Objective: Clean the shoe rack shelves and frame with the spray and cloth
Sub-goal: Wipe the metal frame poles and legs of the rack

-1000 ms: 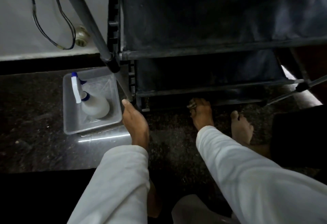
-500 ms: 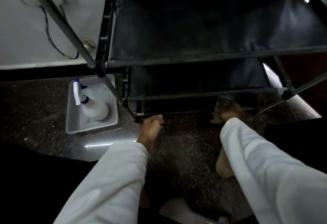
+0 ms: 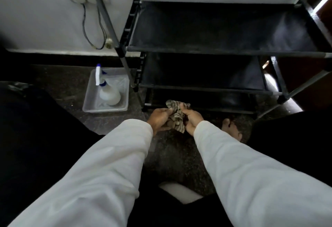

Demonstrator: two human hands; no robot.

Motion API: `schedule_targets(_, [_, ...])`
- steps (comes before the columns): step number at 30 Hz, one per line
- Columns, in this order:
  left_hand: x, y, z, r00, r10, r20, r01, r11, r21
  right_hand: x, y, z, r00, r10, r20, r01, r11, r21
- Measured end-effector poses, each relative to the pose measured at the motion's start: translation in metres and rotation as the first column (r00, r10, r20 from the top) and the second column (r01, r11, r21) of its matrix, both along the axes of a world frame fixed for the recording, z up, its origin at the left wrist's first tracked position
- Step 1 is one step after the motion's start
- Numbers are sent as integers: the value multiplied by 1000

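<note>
A black shoe rack (image 3: 215,50) with dark fabric shelves and grey metal poles stands against the white wall. Just in front of its lowest shelf, my left hand (image 3: 159,119) and my right hand (image 3: 192,119) both grip a crumpled striped brown-and-beige cloth (image 3: 177,114) between them, above the dark speckled floor. A white spray bottle (image 3: 107,92) with a blue and white trigger lies in a clear plastic tray (image 3: 88,104) on the floor, left of the rack and apart from my hands.
A slanted grey pole (image 3: 111,31) of the rack's frame crosses in front of the tray. A cable (image 3: 86,29) hangs from a wall socket at upper left. My bare foot (image 3: 231,129) rests on the floor right of my hands. A doorway gap shows light at far right.
My right hand has brought the cloth out from the bottom shelf to the middle. My left hand has come off the rack's corner and joined it on the cloth. The view has pulled back.
</note>
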State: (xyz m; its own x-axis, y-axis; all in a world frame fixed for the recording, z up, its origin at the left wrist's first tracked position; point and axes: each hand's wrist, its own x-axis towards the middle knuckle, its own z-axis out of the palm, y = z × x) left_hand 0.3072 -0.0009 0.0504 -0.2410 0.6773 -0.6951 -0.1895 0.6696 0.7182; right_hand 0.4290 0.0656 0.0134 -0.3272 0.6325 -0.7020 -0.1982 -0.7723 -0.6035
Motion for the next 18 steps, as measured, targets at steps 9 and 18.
schedule_targets(9, [-46, -53, 32, 963, 188, -196, -170, 980, 102, -52, -45, 42, 915, 323, 243, -367, 916, 164])
schedule_targets(18, [-89, -95, 59, 808, 565, -170, -523, 819, 236, -121, -89, 99, 830, 445, 337, -544, 780, 311])
